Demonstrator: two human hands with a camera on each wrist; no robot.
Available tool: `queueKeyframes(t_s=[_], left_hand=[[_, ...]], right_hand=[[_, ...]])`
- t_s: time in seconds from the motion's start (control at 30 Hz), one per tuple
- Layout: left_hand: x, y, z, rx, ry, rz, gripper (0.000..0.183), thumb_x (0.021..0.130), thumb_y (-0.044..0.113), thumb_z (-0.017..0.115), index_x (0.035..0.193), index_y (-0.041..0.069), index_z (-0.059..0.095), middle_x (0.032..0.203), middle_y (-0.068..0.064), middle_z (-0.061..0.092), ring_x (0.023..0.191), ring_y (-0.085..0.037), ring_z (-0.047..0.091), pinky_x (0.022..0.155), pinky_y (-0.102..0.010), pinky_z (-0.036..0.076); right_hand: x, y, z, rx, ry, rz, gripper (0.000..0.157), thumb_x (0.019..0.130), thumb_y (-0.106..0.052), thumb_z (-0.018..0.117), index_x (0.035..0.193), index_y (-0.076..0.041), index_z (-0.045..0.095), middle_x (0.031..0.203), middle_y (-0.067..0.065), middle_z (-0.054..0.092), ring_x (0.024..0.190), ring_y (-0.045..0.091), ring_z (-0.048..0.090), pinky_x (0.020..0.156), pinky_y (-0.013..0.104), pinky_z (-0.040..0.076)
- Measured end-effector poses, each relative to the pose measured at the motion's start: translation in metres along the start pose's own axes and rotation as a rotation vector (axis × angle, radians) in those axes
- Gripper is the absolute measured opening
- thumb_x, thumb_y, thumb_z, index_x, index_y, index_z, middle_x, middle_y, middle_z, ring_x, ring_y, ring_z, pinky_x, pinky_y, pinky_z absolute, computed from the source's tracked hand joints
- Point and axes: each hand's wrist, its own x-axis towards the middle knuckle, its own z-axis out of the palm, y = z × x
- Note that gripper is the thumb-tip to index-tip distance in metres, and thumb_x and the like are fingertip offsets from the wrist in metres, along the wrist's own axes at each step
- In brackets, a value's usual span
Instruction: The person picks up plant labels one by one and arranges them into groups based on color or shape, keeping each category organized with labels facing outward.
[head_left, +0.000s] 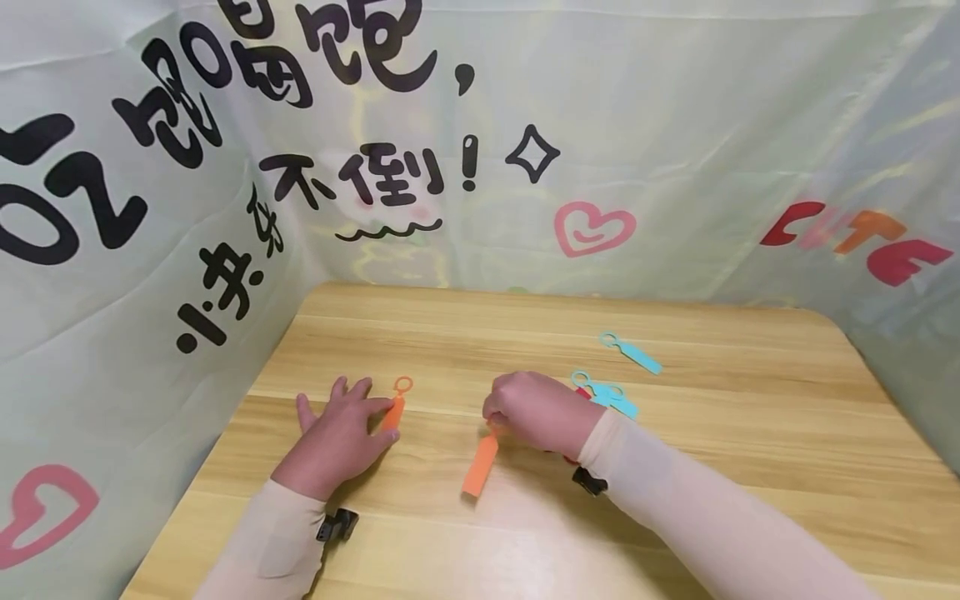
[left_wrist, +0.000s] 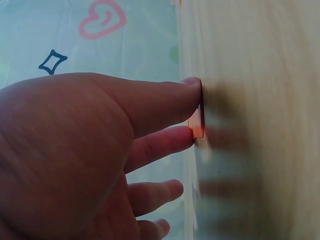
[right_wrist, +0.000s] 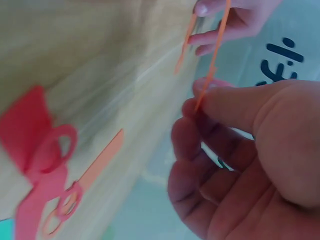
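My left hand (head_left: 337, 437) rests at an orange ring-ended tag (head_left: 394, 410) lying on the table, ring pointing away. In the left wrist view, the straight thumb and index fingertip touch this tag (left_wrist: 197, 131) while the other fingers spread. To the right, my right hand (head_left: 536, 412) pinches a second orange tag (head_left: 481, 467) by its ring end. The strip hangs down toward the near side. Thumb and index finger meet on this tag (right_wrist: 216, 55) in the right wrist view, with the other fingers curled beneath.
Overlapping blue tags (head_left: 618, 400) lie beyond my right forearm, and a single blue tag (head_left: 630, 353) lies farther back. Red tags (right_wrist: 45, 155) and another orange tag (right_wrist: 102, 157) show in the right wrist view. A printed cloth (head_left: 675, 125) hangs around the wooden table (head_left: 487, 333).
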Motion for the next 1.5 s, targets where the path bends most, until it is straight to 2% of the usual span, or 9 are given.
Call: queueKeyframes(t_s=[0.07,0.17,0.47,0.57,0.67,0.73,0.8,1.13,1.5], left_hand=[[0.001,0.0,0.001,-0.007,-0.002,0.0,0.052,0.101,0.039,0.081,0.148,0.018,0.073,0.174,-0.027,0.039,0.164,-0.059,0.016,0.114,-0.091,-0.01],[0.003,0.001,0.003,-0.007,0.001,0.008,0.051,0.101,0.039,0.081,0.148,0.018,0.074,0.174,-0.026,0.039,0.164,-0.059,0.017,0.114,-0.091,-0.01],[0.006,0.006,0.003,0.0,0.015,0.042,0.049,0.101,0.038,0.081,0.145,0.017,0.075,0.172,-0.026,0.042,0.163,-0.059,0.021,0.114,-0.092,-0.006],[0.006,0.008,0.004,0.0,0.015,0.047,0.049,0.101,0.037,0.081,0.145,0.017,0.076,0.172,-0.025,0.042,0.163,-0.059,0.021,0.114,-0.092,-0.006],[0.006,0.009,0.005,0.001,0.015,0.056,0.049,0.101,0.038,0.081,0.145,0.017,0.076,0.173,-0.025,0.042,0.163,-0.059,0.021,0.114,-0.092,-0.005],[0.006,0.01,0.005,-0.002,0.017,0.062,0.048,0.101,0.037,0.081,0.144,0.017,0.076,0.172,-0.025,0.042,0.163,-0.059,0.022,0.114,-0.093,-0.005],[0.006,0.011,0.005,-0.004,0.02,0.068,0.048,0.101,0.037,0.081,0.144,0.017,0.076,0.172,-0.025,0.042,0.163,-0.059,0.022,0.113,-0.093,-0.005],[0.005,0.01,0.003,0.003,0.033,0.072,0.047,0.102,0.037,0.081,0.144,0.016,0.076,0.171,-0.026,0.043,0.162,-0.058,0.024,0.113,-0.093,-0.003],[-0.002,-0.001,-0.001,-0.004,0.061,0.059,0.046,0.102,0.036,0.081,0.144,0.017,0.077,0.171,-0.025,0.045,0.162,-0.058,0.024,0.113,-0.094,-0.003]], right_hand=[[0.012,0.002,0.001,-0.037,-0.014,-0.036,0.026,0.095,0.008,0.08,0.081,-0.014,0.079,0.079,-0.007,0.066,0.074,0.005,0.059,0.071,0.018,0.053],[0.031,0.008,0.004,-0.055,-0.055,-0.063,0.026,0.097,0.007,0.076,0.084,-0.014,0.081,0.083,-0.005,0.07,0.078,0.007,0.065,0.076,0.02,0.056],[0.079,0.027,0.02,-0.03,-0.16,-0.064,0.039,0.093,0.013,0.062,0.071,-0.017,0.051,0.075,-0.005,0.037,0.074,0.011,0.035,0.07,0.027,0.032],[0.09,0.028,0.024,-0.028,-0.189,-0.046,0.033,0.097,0.011,0.065,0.076,-0.015,0.067,0.077,-0.006,0.055,0.077,0.01,0.049,0.074,0.024,0.041],[0.098,0.029,0.029,-0.017,-0.209,-0.019,0.028,0.1,0.007,0.069,0.097,-0.015,0.086,0.099,-0.004,0.079,0.098,0.012,0.073,0.09,0.024,0.056],[0.104,0.031,0.033,-0.009,-0.213,0.004,0.029,0.101,0.005,0.071,0.11,-0.016,0.089,0.116,-0.001,0.083,0.114,0.016,0.076,0.1,0.028,0.059],[0.109,0.032,0.036,0.006,-0.216,0.03,0.03,0.102,0.005,0.069,0.113,-0.015,0.089,0.119,-0.001,0.083,0.118,0.017,0.076,0.102,0.03,0.058],[0.125,0.04,0.043,0.022,-0.203,0.023,0.025,0.101,0.005,0.072,0.106,-0.015,0.086,0.107,-0.005,0.08,0.098,0.012,0.071,0.091,0.026,0.057],[0.14,0.029,0.044,0.053,-0.199,0.027,0.023,0.098,0.007,0.071,0.099,-0.013,0.083,0.093,-0.004,0.074,0.084,0.012,0.06,0.081,0.024,0.049]])
